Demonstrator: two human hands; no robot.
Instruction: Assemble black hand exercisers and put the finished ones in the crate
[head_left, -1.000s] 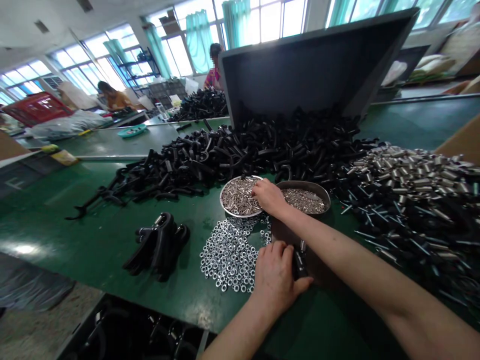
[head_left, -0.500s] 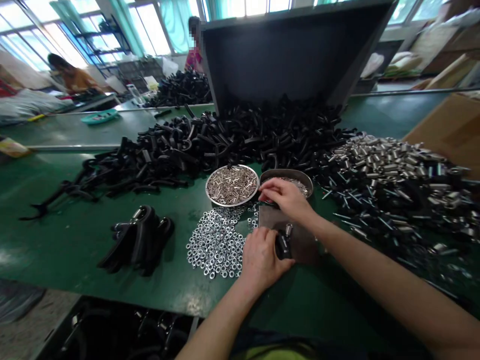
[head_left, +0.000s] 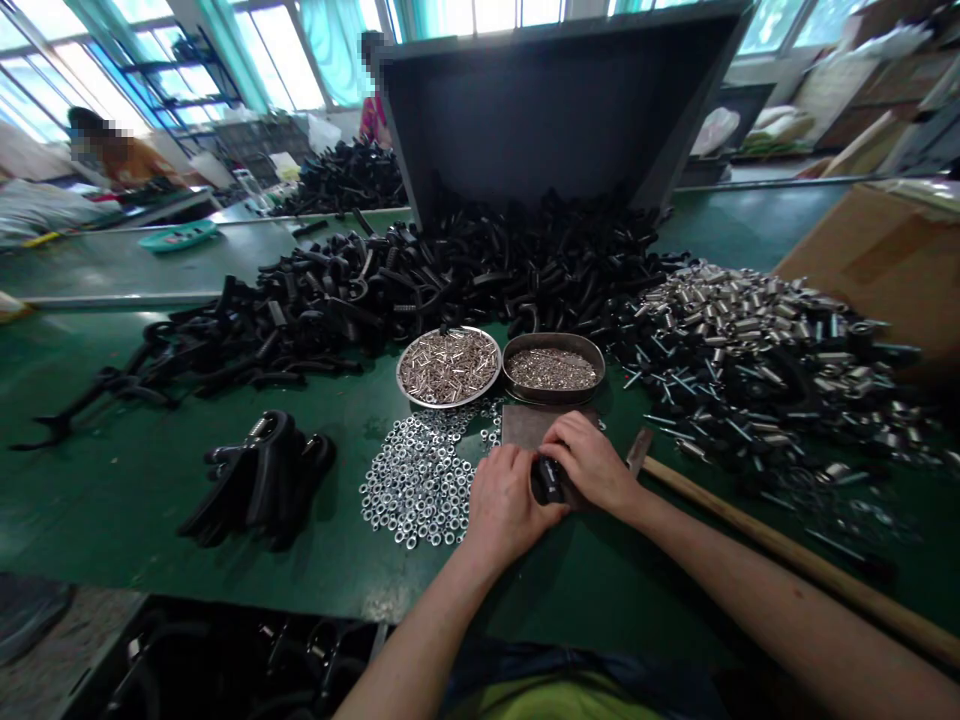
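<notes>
- As I look through the head view, my left hand point(head_left: 511, 500) holds one black part point(head_left: 550, 480) over the metal plate point(head_left: 523, 425) on the worktop point(head_left: 82, 520).
- My right hand point(head_left: 589, 460) curls at its right side, fingers close together; whether they pinch something small, I cannot tell.
- This part, I judge, is not yet finished; the small bunch of black pieces point(head_left: 271, 475) at left may be done.
- Much seems left: the big black heap point(head_left: 457, 275), loose rings point(head_left: 420, 480) and full dish point(head_left: 448, 405) of pins point(head_left: 450, 365).
</notes>
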